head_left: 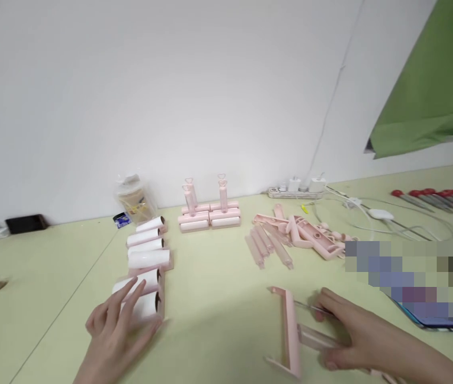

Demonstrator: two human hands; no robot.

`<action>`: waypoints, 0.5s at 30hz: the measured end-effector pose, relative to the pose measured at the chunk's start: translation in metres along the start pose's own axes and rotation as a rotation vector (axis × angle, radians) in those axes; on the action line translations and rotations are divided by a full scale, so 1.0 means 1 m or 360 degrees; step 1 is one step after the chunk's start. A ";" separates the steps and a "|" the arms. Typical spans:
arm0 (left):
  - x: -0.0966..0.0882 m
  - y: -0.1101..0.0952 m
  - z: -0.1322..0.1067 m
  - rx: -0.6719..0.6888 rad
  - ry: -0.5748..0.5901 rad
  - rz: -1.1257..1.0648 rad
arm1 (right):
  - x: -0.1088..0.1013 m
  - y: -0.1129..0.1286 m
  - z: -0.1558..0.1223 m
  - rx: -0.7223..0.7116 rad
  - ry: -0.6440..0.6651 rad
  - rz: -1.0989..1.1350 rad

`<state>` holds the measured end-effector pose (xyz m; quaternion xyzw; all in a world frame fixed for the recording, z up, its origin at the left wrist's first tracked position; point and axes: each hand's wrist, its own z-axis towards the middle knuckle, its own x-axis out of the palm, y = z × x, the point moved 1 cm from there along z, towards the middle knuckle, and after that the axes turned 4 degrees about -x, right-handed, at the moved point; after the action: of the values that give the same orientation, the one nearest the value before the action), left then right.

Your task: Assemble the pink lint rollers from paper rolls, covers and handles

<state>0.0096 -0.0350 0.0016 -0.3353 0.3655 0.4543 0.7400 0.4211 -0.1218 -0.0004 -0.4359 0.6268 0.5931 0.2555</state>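
Observation:
My left hand [116, 333] rests with fingers spread on the nearest white paper roll [140, 306] in a row of white rolls [146, 250] on the pale green table [210, 309]. My right hand [354, 333] grips the handle of a pink lint-roller frame [288, 333] lying flat near the front edge, its U-shaped bracket pointing left.
Assembled pink rollers [209, 213] stand at the back centre. Loose pink parts [290, 234] lie to their right. Behind are a power strip [296, 191] with cables, red-handled screwdrivers [438, 198], a clear plastic container [134, 200] and a green cloth [430, 85] on the wall.

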 end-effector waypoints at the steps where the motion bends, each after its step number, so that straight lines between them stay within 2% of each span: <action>1: 0.001 -0.012 0.000 0.0041 0.0019 -0.0157 | 0.001 0.005 0.000 0.0009 0.0034 -0.0022; 2: 0.003 -0.026 0.001 0.0070 0.0108 -0.0355 | 0.002 0.010 0.001 0.0000 0.0044 -0.0056; 3: 0.007 -0.042 0.001 0.0090 0.0274 -0.0591 | 0.003 0.016 0.003 -0.0026 0.0031 -0.0098; 6: 0.021 -0.095 0.004 -0.0231 0.1001 -0.1273 | 0.007 0.035 0.011 -0.0191 -0.0079 -0.0206; 9: 0.035 -0.136 0.013 -0.0411 0.1465 -0.1916 | 0.013 0.054 0.022 -0.0445 -0.0166 -0.0329; 11: 0.040 -0.150 0.017 -0.0488 0.1628 -0.2220 | 0.016 0.066 0.028 -0.0595 -0.0216 -0.0405; 13: 0.043 -0.152 0.014 -0.0569 0.1640 -0.2350 | 0.019 0.075 0.032 -0.0704 -0.0234 -0.0458; 15: 0.047 -0.146 0.004 -0.0638 0.1620 -0.2343 | 0.022 0.082 0.031 -0.0786 -0.0151 -0.0509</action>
<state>0.1597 -0.0646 -0.0121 -0.7653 0.2558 -0.2795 0.5203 0.3348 -0.1035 0.0190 -0.5500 0.3741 0.6996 0.2609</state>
